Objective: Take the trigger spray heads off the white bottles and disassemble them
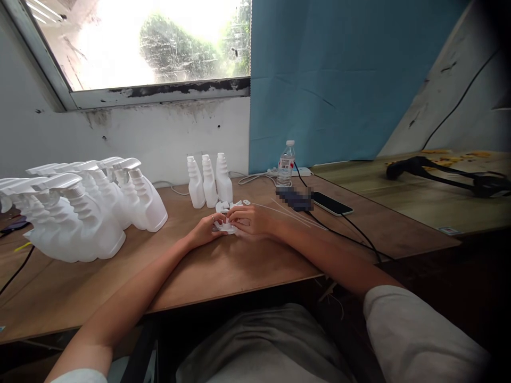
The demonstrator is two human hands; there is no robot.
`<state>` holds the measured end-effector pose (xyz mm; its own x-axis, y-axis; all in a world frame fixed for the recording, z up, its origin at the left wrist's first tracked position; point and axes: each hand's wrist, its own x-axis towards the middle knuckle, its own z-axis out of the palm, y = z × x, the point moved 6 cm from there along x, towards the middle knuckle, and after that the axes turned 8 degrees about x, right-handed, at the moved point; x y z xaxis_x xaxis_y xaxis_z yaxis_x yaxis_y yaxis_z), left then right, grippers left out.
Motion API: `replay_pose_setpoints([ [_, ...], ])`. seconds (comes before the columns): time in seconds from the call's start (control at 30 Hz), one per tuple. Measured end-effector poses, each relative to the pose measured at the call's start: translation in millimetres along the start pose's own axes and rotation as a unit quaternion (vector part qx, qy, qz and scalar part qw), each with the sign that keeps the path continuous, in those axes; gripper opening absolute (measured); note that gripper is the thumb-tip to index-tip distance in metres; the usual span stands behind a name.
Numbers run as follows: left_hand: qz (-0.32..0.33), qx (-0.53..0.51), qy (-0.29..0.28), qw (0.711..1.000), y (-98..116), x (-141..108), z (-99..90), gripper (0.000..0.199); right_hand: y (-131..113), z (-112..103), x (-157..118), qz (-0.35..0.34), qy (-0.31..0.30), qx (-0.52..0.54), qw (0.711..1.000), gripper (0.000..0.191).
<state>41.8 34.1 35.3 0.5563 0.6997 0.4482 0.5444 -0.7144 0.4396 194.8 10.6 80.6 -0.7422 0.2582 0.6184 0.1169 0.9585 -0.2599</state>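
Near the frame's centre, a small white plastic part (pixel 227 228) is pinched in the fingers of the left hand (pixel 205 230) and right hand (pixel 251 219), over the bench (pixel 255 266). Three white bottles (pixel 209 187) stand beyond; spray bottles (pixel 99 229) fill the left.

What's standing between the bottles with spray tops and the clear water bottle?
In the head view, three white bottles without spray tops stand between the bottles with spray tops and the clear water bottle.

My left fingers (pixel 218 217) and right fingers (pixel 238 214) hold small white plastic parts (pixel 227 228) at the surface (pixel 255 263). Three white bottles (pixel 209 186) stand just beyond, sprayer-topped ones (pixel 98 218) crowded to my left
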Motion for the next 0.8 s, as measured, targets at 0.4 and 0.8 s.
replay_pose_setpoints([
  [0.4,0.051,0.038,-0.001,0.998,14,-1,-4.8,0.028,8,6,-1,0.037,-0.049,0.043,0.997,0.019],
  [0.8,0.023,0.065,0.009,0.998,16,2,-1.3,0.036,44,-16,-5,0.225,-0.036,-0.042,0.973,0.027],
])
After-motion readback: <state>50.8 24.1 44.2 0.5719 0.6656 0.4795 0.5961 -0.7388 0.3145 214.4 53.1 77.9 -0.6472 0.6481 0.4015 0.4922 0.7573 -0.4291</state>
